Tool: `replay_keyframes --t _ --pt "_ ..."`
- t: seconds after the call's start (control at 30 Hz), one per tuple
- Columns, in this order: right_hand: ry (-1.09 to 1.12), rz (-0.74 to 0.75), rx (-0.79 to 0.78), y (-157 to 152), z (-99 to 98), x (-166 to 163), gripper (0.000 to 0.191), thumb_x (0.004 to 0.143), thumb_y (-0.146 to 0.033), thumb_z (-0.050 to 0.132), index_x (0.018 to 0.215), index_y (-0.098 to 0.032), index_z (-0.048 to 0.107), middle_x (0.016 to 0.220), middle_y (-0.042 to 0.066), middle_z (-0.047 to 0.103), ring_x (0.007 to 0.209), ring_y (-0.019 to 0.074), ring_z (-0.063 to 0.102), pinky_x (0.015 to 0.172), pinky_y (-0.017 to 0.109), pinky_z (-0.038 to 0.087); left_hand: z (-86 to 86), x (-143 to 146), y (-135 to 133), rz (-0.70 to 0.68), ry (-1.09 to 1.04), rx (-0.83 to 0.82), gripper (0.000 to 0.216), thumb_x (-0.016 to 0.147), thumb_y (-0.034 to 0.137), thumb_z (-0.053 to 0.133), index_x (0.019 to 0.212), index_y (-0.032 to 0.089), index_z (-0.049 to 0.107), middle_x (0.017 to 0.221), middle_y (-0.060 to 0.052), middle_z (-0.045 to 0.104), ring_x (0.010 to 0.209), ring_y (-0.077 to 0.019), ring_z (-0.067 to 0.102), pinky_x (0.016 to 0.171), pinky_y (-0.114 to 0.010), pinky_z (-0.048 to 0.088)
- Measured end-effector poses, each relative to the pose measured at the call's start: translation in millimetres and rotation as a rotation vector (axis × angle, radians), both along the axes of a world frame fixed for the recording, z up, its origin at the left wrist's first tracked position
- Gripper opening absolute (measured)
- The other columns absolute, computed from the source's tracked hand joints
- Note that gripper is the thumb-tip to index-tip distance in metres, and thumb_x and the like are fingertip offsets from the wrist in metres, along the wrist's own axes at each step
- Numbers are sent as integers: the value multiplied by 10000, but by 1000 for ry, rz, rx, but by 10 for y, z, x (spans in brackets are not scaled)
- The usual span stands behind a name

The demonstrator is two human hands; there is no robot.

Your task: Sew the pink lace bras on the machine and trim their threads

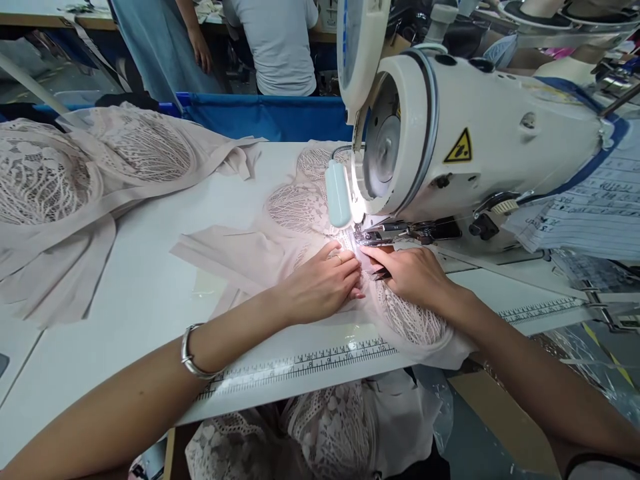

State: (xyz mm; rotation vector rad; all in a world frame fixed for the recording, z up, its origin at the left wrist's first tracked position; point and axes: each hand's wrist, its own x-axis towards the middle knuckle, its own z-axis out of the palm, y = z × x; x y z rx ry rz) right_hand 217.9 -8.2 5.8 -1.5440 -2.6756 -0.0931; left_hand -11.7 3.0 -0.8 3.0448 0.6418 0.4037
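A pale pink lace garment piece (295, 213) lies on the white sewing table (140, 293), running under the presser foot (367, 235) of a white sewing machine (475, 140). My left hand (323, 283) lies flat on the fabric just left of the needle, fingers stretched forward and close together, a ring on one finger and a silver bracelet (193, 357) on the wrist. My right hand (413, 273) rests on the fabric right of it, fingertips pressing the seam toward the presser foot; small dark snips seem tucked under its fingers.
A pile of the same pink lace pieces (65, 193) covers the table's left side. More lace hangs below the front edge (320, 427). A ruler strip (310, 363) runs along the table front. Paper sheets (595, 213) lie at right. Two people stand beyond a blue bin (265, 117).
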Motion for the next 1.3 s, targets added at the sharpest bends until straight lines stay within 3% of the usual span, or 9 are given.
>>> replay_keyframes --t 0.13,0.33,0.6,0.77,0.87,1.0,1.17,1.3 --pt "65 66 44 30 -15 17 583 709 -70 530 1223 -250 738 791 17 787 670 175 639 582 284 311 12 -37 23 0 28 33 462 1099 393 282 1198 127 647 1086 -119 720 1074 -263 624 1093 -496 320" --pt "64 16 20 54 -8 14 559 752 -90 565 1261 -262 721 786 0 791 666 177 657 556 289 299 -11 -50 37 32 7 61 492 1089 442 311 1140 117 676 1246 -158 681 1233 -327 563 1088 -529 295" --pt "111 107 12 74 2 66 609 716 -5 509 1214 -261 749 919 -14 817 812 185 726 599 271 396 -42 -55 36 39 -20 45 671 1084 535 124 1310 116 596 1235 -156 702 1197 -323 604 1123 -586 231" --pt "59 82 21 90 25 79 664 715 13 512 1283 -270 708 903 -15 814 771 172 710 537 262 351 -36 -60 41 43 -39 3 564 1081 513 287 1288 112 626 1312 -169 661 1323 -360 526 1143 -586 209" --pt "73 162 64 108 12 107 589 746 9 500 1209 -263 744 910 -7 814 803 169 710 552 266 342 -31 -64 48 50 -24 -16 609 1087 521 209 1313 120 607 1279 -161 682 1269 -330 566 1147 -579 203" --pt "88 209 90 133 0 128 510 833 -28 472 1184 -264 758 898 4 806 793 166 682 565 275 324 -37 -73 66 68 -16 -1 636 1087 516 132 1325 151 595 1298 -150 672 1270 -325 560 1133 -589 214" --pt "-6 131 106 116 49 128 466 914 -70 424 1158 -267 767 659 8 717 625 160 569 549 302 238 -61 -59 75 82 -32 -50 607 1086 519 179 1334 139 582 1376 -164 621 1348 -343 494 1131 -610 209" --pt "56 56 105 25 62 208 246 944 -294 561 1090 -211 741 793 30 767 652 177 608 573 291 282 -68 -26 74 108 -23 -73 615 1077 542 213 1283 126 616 1307 -167 650 1261 -351 540 1115 -622 219"
